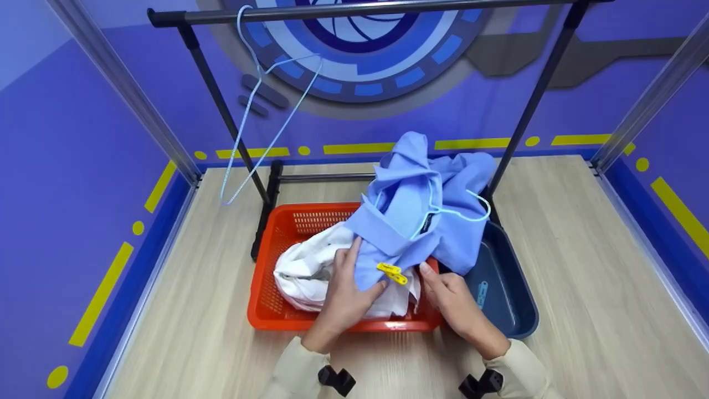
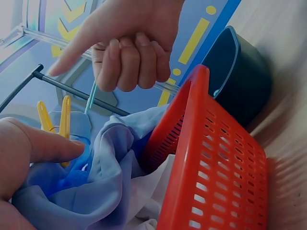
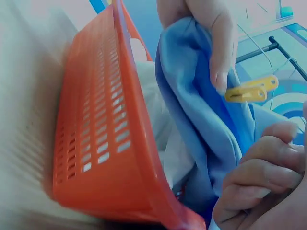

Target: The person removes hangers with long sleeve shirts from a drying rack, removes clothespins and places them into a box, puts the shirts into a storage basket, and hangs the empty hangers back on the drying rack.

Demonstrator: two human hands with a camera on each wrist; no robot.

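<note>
Left hand [image 1: 348,289] pinches the blue shirt [image 1: 392,237]; right hand [image 1: 454,302], curled and empty, is just beside it.

Cream sleeves [image 1: 299,364] carry chunky black cameras [image 1: 344,383] near the cuffs.

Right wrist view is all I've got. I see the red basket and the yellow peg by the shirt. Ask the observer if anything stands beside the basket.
Observer: Yes, in the head view a dark blue bin stands by the basket, on the person's right.
Operator: Anything inside it?
Observer: A small light blue thing, perhaps a peg.
Operator: And the shirt, is there something in its neck?
Observer: Yes, a pale hanger, its hook out over the cloth.
</note>
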